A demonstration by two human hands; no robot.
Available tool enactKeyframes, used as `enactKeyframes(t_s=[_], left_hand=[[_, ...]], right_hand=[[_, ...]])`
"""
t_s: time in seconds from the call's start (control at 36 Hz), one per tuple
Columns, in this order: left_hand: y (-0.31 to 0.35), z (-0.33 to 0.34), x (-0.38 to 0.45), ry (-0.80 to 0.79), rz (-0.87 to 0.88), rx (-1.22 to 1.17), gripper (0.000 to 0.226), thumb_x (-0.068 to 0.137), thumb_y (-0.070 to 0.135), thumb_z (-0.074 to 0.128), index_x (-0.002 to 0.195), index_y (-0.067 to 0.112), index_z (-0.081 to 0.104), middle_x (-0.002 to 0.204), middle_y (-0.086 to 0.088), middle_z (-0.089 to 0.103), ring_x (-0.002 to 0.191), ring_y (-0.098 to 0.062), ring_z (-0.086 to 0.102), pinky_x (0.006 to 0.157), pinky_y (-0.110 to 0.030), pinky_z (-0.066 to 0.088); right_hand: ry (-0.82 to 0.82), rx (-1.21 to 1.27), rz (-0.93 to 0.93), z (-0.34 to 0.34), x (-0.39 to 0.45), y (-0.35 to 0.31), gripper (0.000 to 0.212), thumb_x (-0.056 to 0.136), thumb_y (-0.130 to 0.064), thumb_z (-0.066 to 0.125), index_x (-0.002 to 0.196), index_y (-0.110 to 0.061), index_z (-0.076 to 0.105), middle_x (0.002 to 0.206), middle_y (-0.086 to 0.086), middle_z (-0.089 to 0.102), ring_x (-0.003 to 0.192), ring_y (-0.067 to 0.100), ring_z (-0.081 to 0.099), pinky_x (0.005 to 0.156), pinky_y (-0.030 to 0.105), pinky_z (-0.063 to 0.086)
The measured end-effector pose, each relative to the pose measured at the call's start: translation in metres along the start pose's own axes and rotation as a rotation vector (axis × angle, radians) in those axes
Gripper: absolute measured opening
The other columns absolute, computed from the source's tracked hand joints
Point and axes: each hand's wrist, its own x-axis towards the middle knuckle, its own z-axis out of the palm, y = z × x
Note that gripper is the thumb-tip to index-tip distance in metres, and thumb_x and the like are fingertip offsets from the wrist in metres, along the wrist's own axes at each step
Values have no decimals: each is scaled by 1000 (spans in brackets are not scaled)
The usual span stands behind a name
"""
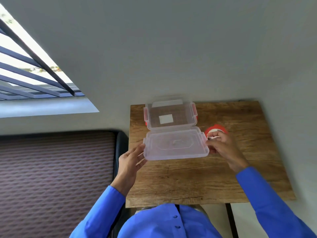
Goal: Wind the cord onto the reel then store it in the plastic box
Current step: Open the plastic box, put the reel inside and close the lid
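The plastic box (171, 115) sits open at the far left of your bench (240, 169), its red side clips showing and a white label visible through its clear base. Its clear lid (175, 143) lies flat just in front of it, touching the box's near edge. Your left hand (130, 160) rests at the lid's left edge with fingers nearly straight, touching the rim and gripping nothing. Your right hand (221, 145) has its fingers curled, pinching the lid's right edge. The red reel (215, 130) lies on the bench just right of the lid, partly hidden behind your right hand; whether cord is wound on it cannot be told. The bench is wood-grained and stands against a plain pale wall (171, 48). A barred window (34, 74) is at upper left, a ribbed brown mattress (56, 177) beside the bench at left. Blue sleeves (267, 194) cover both arms.
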Motion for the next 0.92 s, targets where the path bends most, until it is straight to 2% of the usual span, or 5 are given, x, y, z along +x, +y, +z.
enactKeyframes(t_s=[0.28, 0.39, 0.53, 0.69, 0.92], left_hand=[[-47, -27, 20, 109, 3, 322, 35, 94, 4, 83, 128, 8, 73, 113, -19, 80, 105, -29, 77, 86, -32, 62], [-70, -22, 25, 174, 22, 414, 27, 90, -4, 84, 117, -1, 78, 101, -19, 82, 97, -33, 80, 73, -28, 67], [-82, -14, 32, 212, 34, 484, 22, 89, 1, 87, 109, 2, 78, 100, -17, 82, 99, -35, 81, 93, -50, 67], [-81, -2, 27, 300, 286, 650, 29, 97, 29, 82, 122, 16, 74, 105, 4, 77, 92, -2, 71, 73, -11, 49], [-73, 108, 32, -158, 276, 651, 11, 105, 28, 72, 114, 23, 74, 108, -1, 78, 103, -17, 74, 84, -24, 60]], right_hand=[[-65, -63, 114, 27, 5, 69, 29, 90, 6, 74, 119, 1, 70, 107, 24, 77, 87, 28, 73, 69, 30, 61], [-6, -95, 106, 44, 10, 86, 32, 93, 9, 68, 125, 2, 67, 114, 24, 73, 102, 37, 72, 92, 50, 62], [40, -163, 59, 49, 10, 95, 25, 96, -1, 71, 121, -3, 73, 110, 14, 77, 103, 33, 74, 96, 54, 60], [237, -177, -28, 4, 22, 95, 14, 98, -13, 71, 111, -9, 76, 102, 14, 79, 94, 34, 76, 89, 52, 62], [449, 47, 123, -89, 70, 97, 21, 91, -5, 75, 112, -3, 74, 117, 23, 76, 111, 42, 72, 95, 51, 59]])
